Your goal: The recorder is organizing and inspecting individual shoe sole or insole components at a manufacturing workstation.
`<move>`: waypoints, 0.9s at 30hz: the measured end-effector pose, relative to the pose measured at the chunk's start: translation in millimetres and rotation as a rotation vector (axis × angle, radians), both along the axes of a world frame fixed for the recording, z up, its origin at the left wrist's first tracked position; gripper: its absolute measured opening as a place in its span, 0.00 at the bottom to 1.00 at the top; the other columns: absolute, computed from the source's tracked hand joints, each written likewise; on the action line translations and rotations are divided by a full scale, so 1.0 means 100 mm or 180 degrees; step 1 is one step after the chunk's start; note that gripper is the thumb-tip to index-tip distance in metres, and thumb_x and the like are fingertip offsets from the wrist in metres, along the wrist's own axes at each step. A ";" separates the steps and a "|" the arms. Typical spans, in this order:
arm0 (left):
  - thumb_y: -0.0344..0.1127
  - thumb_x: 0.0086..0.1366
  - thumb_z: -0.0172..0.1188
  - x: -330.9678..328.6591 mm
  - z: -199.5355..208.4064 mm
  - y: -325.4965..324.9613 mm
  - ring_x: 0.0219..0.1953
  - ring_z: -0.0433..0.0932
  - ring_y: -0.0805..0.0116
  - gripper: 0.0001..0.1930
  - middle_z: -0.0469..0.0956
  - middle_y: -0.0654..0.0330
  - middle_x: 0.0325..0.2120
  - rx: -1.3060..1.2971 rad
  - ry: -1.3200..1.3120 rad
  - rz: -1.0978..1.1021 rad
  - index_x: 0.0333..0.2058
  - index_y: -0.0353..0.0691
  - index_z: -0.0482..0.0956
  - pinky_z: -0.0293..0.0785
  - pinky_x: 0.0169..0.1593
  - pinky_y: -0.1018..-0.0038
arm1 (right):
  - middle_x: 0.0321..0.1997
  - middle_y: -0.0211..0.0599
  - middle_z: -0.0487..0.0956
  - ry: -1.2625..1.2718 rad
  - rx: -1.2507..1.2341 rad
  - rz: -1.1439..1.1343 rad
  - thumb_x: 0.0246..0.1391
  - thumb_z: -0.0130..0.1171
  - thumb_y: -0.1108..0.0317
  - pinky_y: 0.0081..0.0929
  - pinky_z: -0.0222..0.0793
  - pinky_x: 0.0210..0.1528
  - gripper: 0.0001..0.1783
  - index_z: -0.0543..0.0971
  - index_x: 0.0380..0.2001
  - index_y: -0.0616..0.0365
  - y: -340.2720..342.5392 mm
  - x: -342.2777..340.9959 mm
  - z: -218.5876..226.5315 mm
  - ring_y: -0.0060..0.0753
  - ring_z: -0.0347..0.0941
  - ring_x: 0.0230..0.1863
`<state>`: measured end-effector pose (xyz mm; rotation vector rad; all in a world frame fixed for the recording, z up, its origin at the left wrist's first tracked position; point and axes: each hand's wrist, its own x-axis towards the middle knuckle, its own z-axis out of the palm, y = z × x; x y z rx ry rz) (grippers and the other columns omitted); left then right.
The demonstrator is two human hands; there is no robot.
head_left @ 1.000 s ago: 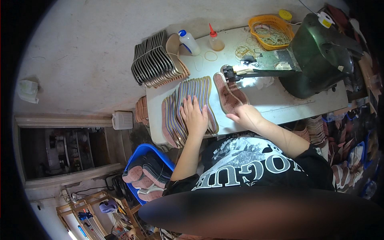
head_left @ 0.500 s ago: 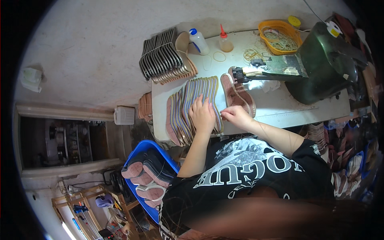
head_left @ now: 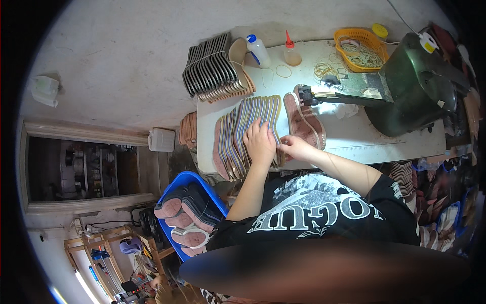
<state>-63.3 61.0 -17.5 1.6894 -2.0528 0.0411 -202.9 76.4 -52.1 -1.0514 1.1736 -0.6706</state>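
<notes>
A long row of insoles [head_left: 228, 137] stands on edge on the white table, pink at its left end with striped grey and yellow edges. My left hand [head_left: 260, 144] lies over the right part of this row, fingers stretched across the edges. At the row's right end is my right hand [head_left: 296, 148], its thumb and fingers pinched together against the last insole. What they hold, if anything, is hidden. Just beyond it lie loose pink insoles [head_left: 292, 114] with stitched rims, beside the arm of a green sewing machine [head_left: 412, 91].
A banded stack of dark soles [head_left: 206, 68] stands at the table's back left. Near it are a white bottle [head_left: 259, 53], a red-tipped bottle [head_left: 292, 54] and a yellow basket [head_left: 360, 65] of rubber bands. A blue bin [head_left: 215, 192] holds more soles at lower left.
My right hand has moved left, from just beside the row onto its right end, close to my left hand. My left hand stays on the row. The whole view has shifted slightly.
</notes>
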 end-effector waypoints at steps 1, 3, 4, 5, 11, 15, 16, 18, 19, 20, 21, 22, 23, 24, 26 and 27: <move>0.36 0.59 0.54 0.00 -0.01 0.00 0.56 0.66 0.57 0.14 0.72 0.56 0.52 -0.0008 -0.0003 -0.0011 0.43 0.41 0.79 0.54 0.60 0.60 | 0.24 0.50 0.79 -0.0693 0.0218 -0.0037 0.49 0.56 0.66 0.33 0.73 0.33 0.13 0.79 0.28 0.69 0.00 0.04 -0.02 0.39 0.77 0.26; 0.34 0.59 0.54 0.04 -0.04 0.01 0.56 0.65 0.57 0.14 0.72 0.57 0.52 0.0012 0.0096 -0.0023 0.43 0.44 0.79 0.54 0.60 0.60 | 0.23 0.52 0.78 0.0050 -0.0502 0.0219 0.49 0.56 0.65 0.35 0.73 0.33 0.14 0.79 0.27 0.69 0.00 -0.01 0.08 0.42 0.77 0.26; 0.34 0.59 0.54 0.04 -0.02 0.01 0.56 0.65 0.57 0.14 0.72 0.57 0.52 0.0012 0.0097 -0.0025 0.43 0.44 0.79 0.54 0.60 0.60 | 0.21 0.53 0.77 0.0809 -0.1208 0.0465 0.48 0.57 0.65 0.37 0.74 0.33 0.14 0.79 0.25 0.69 0.01 -0.05 0.17 0.45 0.77 0.26; 0.33 0.59 0.54 0.02 0.01 0.02 0.57 0.65 0.57 0.14 0.72 0.57 0.52 0.0053 0.0109 -0.0053 0.43 0.45 0.79 0.54 0.60 0.60 | 0.21 0.53 0.77 0.0812 -0.1206 0.0463 0.48 0.57 0.65 0.37 0.74 0.33 0.14 0.79 0.25 0.69 0.03 -0.08 0.23 0.45 0.77 0.26; 0.35 0.63 0.52 0.02 0.02 -0.01 0.57 0.65 0.56 0.14 0.70 0.55 0.53 0.0361 0.0347 0.0025 0.46 0.45 0.78 0.53 0.61 0.59 | 0.19 0.50 0.76 0.1827 -0.2501 0.0320 0.42 0.56 0.65 0.44 0.72 0.32 0.11 0.76 0.18 0.62 0.17 -0.34 0.66 0.53 0.75 0.23; 0.42 0.69 0.48 -0.03 0.09 -0.04 0.60 0.62 0.58 0.19 0.66 0.48 0.56 0.0091 0.3203 0.0224 0.52 0.35 0.71 0.55 0.63 0.62 | 0.17 0.46 0.75 0.1309 -0.2680 0.0634 0.44 0.56 0.66 0.40 0.72 0.29 0.09 0.76 0.20 0.62 0.31 -0.60 1.18 0.49 0.75 0.21; 0.45 0.70 0.48 -0.09 0.25 -0.01 0.61 0.61 0.60 0.22 0.64 0.47 0.57 0.0301 0.4608 0.0455 0.53 0.33 0.69 0.56 0.63 0.63 | 0.17 0.46 0.75 0.1309 -0.2676 0.0638 0.44 0.56 0.66 0.40 0.72 0.29 0.09 0.76 0.20 0.62 0.35 -0.64 1.25 0.49 0.75 0.21; 0.46 0.69 0.51 -0.05 0.52 0.00 0.55 0.69 0.66 0.23 0.70 0.51 0.53 0.1006 0.5535 -0.0371 0.52 0.33 0.69 0.66 0.57 0.68 | 0.18 0.43 0.75 0.0668 -0.2413 0.0679 0.45 0.57 0.66 0.34 0.71 0.24 0.10 0.74 0.21 0.63 0.41 -0.71 1.32 0.43 0.74 0.20; 0.45 0.68 0.53 -0.06 0.64 0.01 0.49 0.73 0.69 0.21 0.73 0.53 0.48 0.1593 0.5790 -0.0764 0.50 0.34 0.70 0.70 0.52 0.72 | 0.20 0.39 0.77 0.0369 -0.2361 0.0848 0.49 0.56 0.67 0.30 0.72 0.28 0.09 0.77 0.27 0.65 0.41 -0.74 1.32 0.33 0.74 0.21; 0.44 0.67 0.55 -0.08 0.75 0.02 0.43 0.77 0.71 0.19 0.77 0.55 0.44 0.2190 0.6004 -0.1170 0.48 0.35 0.72 0.74 0.47 0.75 | 0.20 0.39 0.77 0.0371 -0.2358 0.0854 0.49 0.56 0.67 0.30 0.72 0.28 0.09 0.77 0.27 0.65 0.38 -0.77 1.30 0.33 0.74 0.21; 0.42 0.66 0.57 -0.16 0.83 0.05 0.32 0.78 0.76 0.16 0.80 0.62 0.35 0.2086 0.5865 -0.1019 0.44 0.35 0.73 0.76 0.38 0.79 | 0.22 0.37 0.78 -0.0332 -0.2104 0.0946 0.51 0.56 0.65 0.27 0.72 0.31 0.12 0.77 0.29 0.65 0.34 -0.80 1.28 0.29 0.74 0.24; 0.42 0.66 0.57 -0.19 0.86 0.06 0.32 0.78 0.76 0.16 0.80 0.62 0.35 0.2112 0.5862 -0.1030 0.44 0.35 0.73 0.76 0.38 0.79 | 0.25 0.35 0.79 -0.1023 -0.1829 0.1005 0.54 0.57 0.62 0.25 0.72 0.34 0.14 0.78 0.31 0.65 0.30 -0.83 1.24 0.26 0.74 0.27; 0.42 0.65 0.57 -0.22 0.87 0.06 0.31 0.78 0.77 0.16 0.80 0.62 0.34 0.2273 0.5807 -0.1284 0.43 0.36 0.74 0.75 0.38 0.80 | 0.28 0.32 0.78 -0.2059 -0.1052 0.0920 0.59 0.55 0.56 0.23 0.70 0.38 0.19 0.78 0.32 0.66 0.26 -0.83 1.11 0.23 0.74 0.32; 0.42 0.65 0.57 -0.25 0.90 0.07 0.31 0.78 0.77 0.15 0.80 0.62 0.33 0.2414 0.5740 -0.1520 0.42 0.36 0.74 0.75 0.37 0.80 | 0.30 0.33 0.79 -0.2609 -0.0475 0.0836 0.59 0.54 0.51 0.22 0.70 0.39 0.23 0.78 0.31 0.65 0.24 -0.79 1.12 0.24 0.74 0.33; 0.41 0.65 0.58 -0.40 0.93 0.09 0.31 0.77 0.78 0.14 0.79 0.63 0.32 0.2539 0.5762 -0.1518 0.42 0.36 0.75 0.74 0.37 0.81 | 0.29 0.34 0.79 -0.2323 -0.0489 0.0724 0.57 0.57 0.50 0.22 0.72 0.36 0.24 0.78 0.31 0.66 0.14 -0.78 0.97 0.24 0.75 0.30; 0.40 0.65 0.58 -0.45 0.94 0.10 0.31 0.77 0.79 0.13 0.79 0.63 0.32 0.2565 0.5565 -0.1619 0.41 0.36 0.75 0.74 0.37 0.81 | 0.29 0.34 0.79 -0.2328 -0.0508 0.0692 0.57 0.57 0.50 0.22 0.72 0.36 0.24 0.78 0.31 0.66 0.10 -0.76 0.91 0.24 0.75 0.30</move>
